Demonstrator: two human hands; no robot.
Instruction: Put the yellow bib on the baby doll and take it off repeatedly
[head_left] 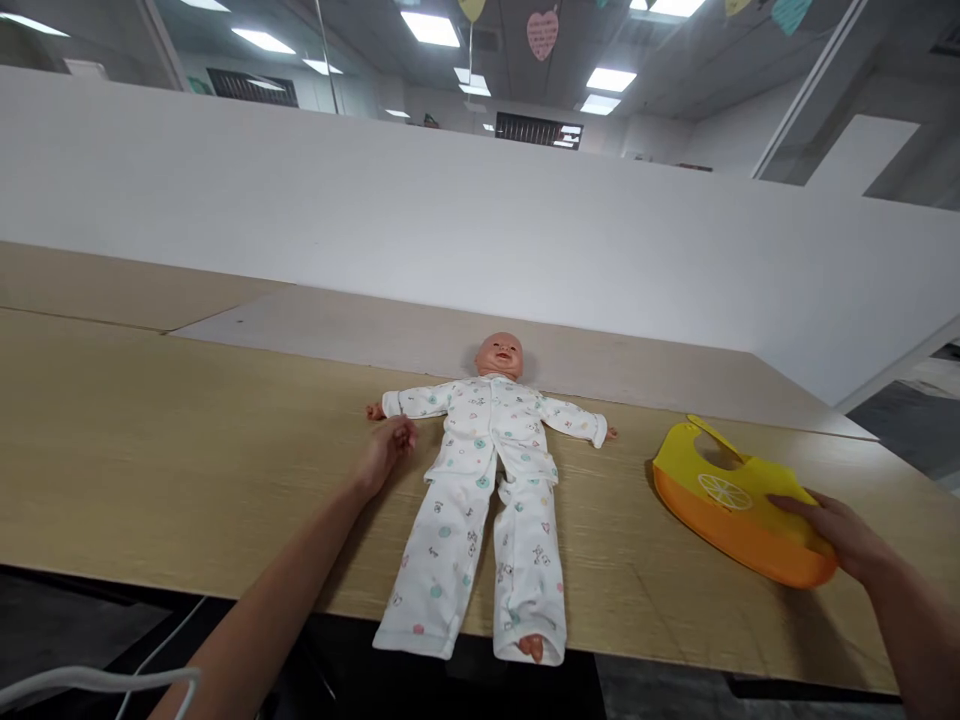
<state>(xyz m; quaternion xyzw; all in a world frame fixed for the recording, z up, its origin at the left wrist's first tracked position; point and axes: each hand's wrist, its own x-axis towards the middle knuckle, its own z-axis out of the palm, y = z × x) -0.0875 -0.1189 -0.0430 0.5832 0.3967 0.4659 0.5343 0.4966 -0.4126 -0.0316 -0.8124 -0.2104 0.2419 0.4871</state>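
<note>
A baby doll (501,356) lies on its back in white printed pyjamas (491,430), arms spread and legs toward me. One foot shows at a trouser cuff; the other is hidden in the cloth. My left hand (386,452) is just below the doll's sleeve on the left, its fingers loosely curled with nothing visible in them. Out to the right, my right hand (840,530) grips the side of a yellow and orange baby bib (739,505). The bib is tilted slightly above the table, its neck opening facing away from me and a citrus slice printed on its front.
The wooden table (187,440) runs across the view, its near edge just under the doll's legs. A pale board (637,365) lies along the back, against a white wall (465,220) with glass above. A white cable (97,680) crosses the lower left corner.
</note>
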